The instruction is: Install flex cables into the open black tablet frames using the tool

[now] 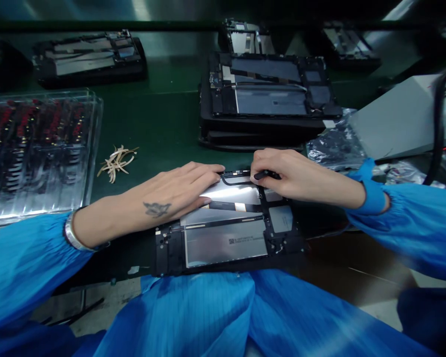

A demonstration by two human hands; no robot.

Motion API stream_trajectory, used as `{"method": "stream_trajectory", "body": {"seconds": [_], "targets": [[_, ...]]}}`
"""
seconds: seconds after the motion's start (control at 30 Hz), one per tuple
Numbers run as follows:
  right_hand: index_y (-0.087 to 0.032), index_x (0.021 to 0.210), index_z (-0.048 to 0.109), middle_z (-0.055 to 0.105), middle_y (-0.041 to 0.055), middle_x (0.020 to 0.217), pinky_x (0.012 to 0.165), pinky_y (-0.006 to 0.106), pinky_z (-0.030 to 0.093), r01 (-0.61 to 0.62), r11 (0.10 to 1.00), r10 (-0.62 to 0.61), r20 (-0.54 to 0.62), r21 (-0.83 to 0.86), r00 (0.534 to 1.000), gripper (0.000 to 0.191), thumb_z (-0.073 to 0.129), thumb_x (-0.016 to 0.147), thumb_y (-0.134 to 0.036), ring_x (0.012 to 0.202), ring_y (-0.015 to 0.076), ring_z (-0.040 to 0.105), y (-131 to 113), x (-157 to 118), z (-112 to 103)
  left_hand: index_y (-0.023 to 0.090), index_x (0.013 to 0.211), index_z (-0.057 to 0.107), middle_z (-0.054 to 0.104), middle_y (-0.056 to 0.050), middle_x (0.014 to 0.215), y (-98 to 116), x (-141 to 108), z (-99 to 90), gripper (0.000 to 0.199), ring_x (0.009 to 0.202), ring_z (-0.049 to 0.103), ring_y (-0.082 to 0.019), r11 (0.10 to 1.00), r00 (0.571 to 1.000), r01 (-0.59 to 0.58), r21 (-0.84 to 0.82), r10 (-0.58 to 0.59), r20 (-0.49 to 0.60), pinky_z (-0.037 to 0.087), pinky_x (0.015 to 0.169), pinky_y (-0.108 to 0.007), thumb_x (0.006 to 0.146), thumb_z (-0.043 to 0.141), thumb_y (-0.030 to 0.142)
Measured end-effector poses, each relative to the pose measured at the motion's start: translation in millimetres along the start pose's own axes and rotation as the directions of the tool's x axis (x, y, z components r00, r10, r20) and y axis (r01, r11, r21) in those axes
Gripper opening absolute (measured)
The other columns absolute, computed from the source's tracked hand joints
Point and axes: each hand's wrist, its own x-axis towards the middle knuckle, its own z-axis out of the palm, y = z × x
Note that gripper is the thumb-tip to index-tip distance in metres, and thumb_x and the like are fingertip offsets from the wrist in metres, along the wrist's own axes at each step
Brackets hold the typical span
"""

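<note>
1. The right grip (277, 171) is curled closed on a short black tool (267, 174); thumb and bent fingers meet around it, and the fingertips are down by the upper edge of the opened device (226, 243); whatever lies directly under them is hidden.
2. The left grip (180, 188) is spread nearly flat, its thumb apart from the fingers; the longest fingers reach that same upper edge, just left of the right grip, while the thumb rests over the silver part below them.
3. The opened device lies beneath and just nearer the wearer than both grips; its pale panels and black frame face up.
4. Beyond the right grip, well clear of the fingers, similar opened devices sit on a dark stack (271, 89); a plastic bag (332, 144) and a pale box (390, 119) stand to its right.
5. Left of the left grip, thin cream strips (117, 162) lie in a small heap on the green tabletop (152, 119); a clear tray (95, 129) of parts is farther left.
</note>
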Motion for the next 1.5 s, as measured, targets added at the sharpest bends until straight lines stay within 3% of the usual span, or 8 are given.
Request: {"method": "stream_trajectory", "body": {"seconds": [0.23,0.53,0.67,0.8,0.93,1.1,1.3,1.5], "targets": [[-0.018,0.081,0.061,0.061,0.0062,0.089,0.067,0.031,0.035,-0.005,1.0,0.005,-0.003,0.014,1.0,0.014,0.052,0.09,-0.021,0.081,0.0193,0.056,0.0,0.3,-0.5,0.018,0.128,0.051,0.045,-0.009,0.154,0.2,2.3,-0.4,0.034,0.133,0.049,-0.024,0.998,1.0,-0.026,0.054,0.025,0.007,0.05,0.096,-0.034,0.109,0.031,0.038],[-0.017,0.08,0.062,0.061,0.0054,0.086,0.066,0.03,0.035,0.008,0.999,-0.007,-0.012,0.033,1.0,0.017,0.053,0.092,-0.025,0.078,0.0176,0.055,0.7,0.6,-1.4,0.016,0.132,0.057,0.053,-0.015,0.15,2.3,3.9,1.0,0.038,0.134,0.054,-0.031,0.96,0.99,-0.123,0.253,0.135,-0.032,0.049,0.107,-0.047,0.108,0.029,0.026],[-0.017,0.079,0.063,0.06,0.0038,0.082,0.064,0.03,0.036,0.006,0.994,0.001,-0.064,0.112,0.998,0.026,0.058,0.095,-0.037,0.072,0.0153,0.053,2.4,-1.0,-1.1,0.016,0.135,0.057,0.053,-0.018,0.149,3.7,2.2,3.5,0.041,0.137,0.053,-0.033,0.937,0.982,-0.161,0.31,0.183,-0.043,0.045,0.112,-0.056,0.106,0.028,0.015],[-0.017,0.077,0.063,0.058,0.0031,0.081,0.064,0.03,0.034,-0.061,0.985,0.079,-0.113,0.159,0.99,0.026,0.06,0.095,-0.036,0.07,0.0142,0.052,0.1,-4.5,0.0,0.015,0.134,0.056,0.053,-0.017,0.149,0.1,2.6,5.2,0.043,0.135,0.056,-0.031,0.908,0.973,-0.193,0.373,0.227,-0.049,0.048,0.11,-0.051,0.106,0.023,0.015],[-0.017,0.075,0.061,0.057,0.003,0.081,0.065,0.031,0.035,-0.06,0.982,0.085,-0.137,0.178,0.987,0.024,0.059,0.095,-0.032,0.07,0.0144,0.052,-2.9,-7.2,0.6,0.017,0.135,0.057,0.056,-0.015,0.147,-5.4,4.7,2.5,0.046,0.132,0.059,-0.028,0.937,0.974,-0.193,0.29,0.218,-0.057,0.051,0.108,-0.046,0.108,0.02,0.024],[-0.017,0.076,0.059,0.058,0.0051,0.082,0.065,0.031,0.034,-0.05,0.998,0.052,-0.14,0.023,0.989,0.019,0.058,0.093,-0.025,0.074,0.0165,0.052,-3.9,-7.3,4.1,0.017,0.141,0.056,0.056,-0.015,0.147,-6.5,3.7,1.4,0.046,0.133,0.058,-0.029,0.961,0.976,-0.186,0.204,0.204,-0.073,0.051,0.108,-0.047,0.108,0.025,0.024],[-0.015,0.079,0.06,0.058,0.0057,0.083,0.067,0.03,0.033,-0.022,0.996,0.01,-0.146,-0.085,0.989,0.014,0.057,0.091,-0.022,0.077,0.0172,0.052,-1.6,-6.4,8.9,0.008,0.14,0.055,0.057,-0.019,0.144,-3.5,3.2,2.0,0.048,0.126,0.062,-0.032,0.861,0.948,-0.246,0.445,0.309,-0.074,0.056,0.1,-0.046,0.106,0.021,0.017],[-0.015,0.078,0.06,0.057,0.0051,0.083,0.065,0.029,0.033,-0.037,0.995,0.024,-0.135,-0.096,0.99,0.013,0.058,0.09,-0.019,0.077,0.0166,0.051,-1.1,-6.0,9.6,0.004,0.136,0.058,0.06,-0.019,0.141,-1.3,4.8,0.5,0.046,0.121,0.065,-0.033,0.789,0.934,-0.264,0.555,0.352,-0.056,0.059,0.095,-0.044,0.105,0.025,0.012]]}}
